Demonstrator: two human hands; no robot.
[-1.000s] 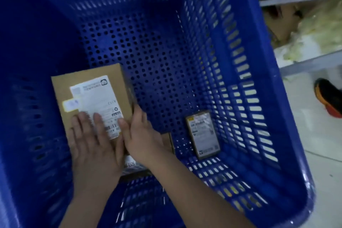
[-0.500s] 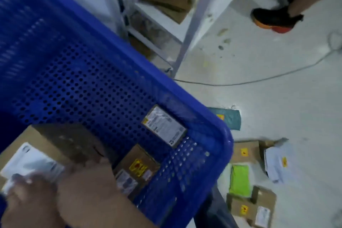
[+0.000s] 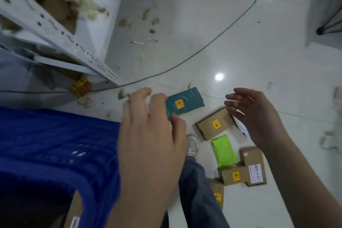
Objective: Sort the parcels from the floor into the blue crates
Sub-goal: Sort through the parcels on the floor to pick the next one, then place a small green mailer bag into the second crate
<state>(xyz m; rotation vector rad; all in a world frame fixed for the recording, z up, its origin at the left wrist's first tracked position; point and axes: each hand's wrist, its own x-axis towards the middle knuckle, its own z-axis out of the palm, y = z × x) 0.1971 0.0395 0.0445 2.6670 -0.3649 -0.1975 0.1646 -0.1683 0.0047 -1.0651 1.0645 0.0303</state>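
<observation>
- Over the floor, both hands are empty. The left hand [image 3: 148, 126] has loose, spread fingers, and the right hand [image 3: 253, 116] is wide open too.
- Just under the left hand's fingertips lies a teal bag parcel [image 3: 187, 102]. It looks soft, crinkly and light. I think it may slip, so pinch it by one edge.
- Below the right hand sits a brown box [image 3: 214, 123]. It looks stiff with flat sides, so hold it by two sides.
- Near it are a shiny green packet [image 3: 224, 151] and two more cardboard boxes [image 3: 246, 170].
- The blue crate [image 3: 55, 144] stands at the left, its plastic wall full of holes.
</observation>
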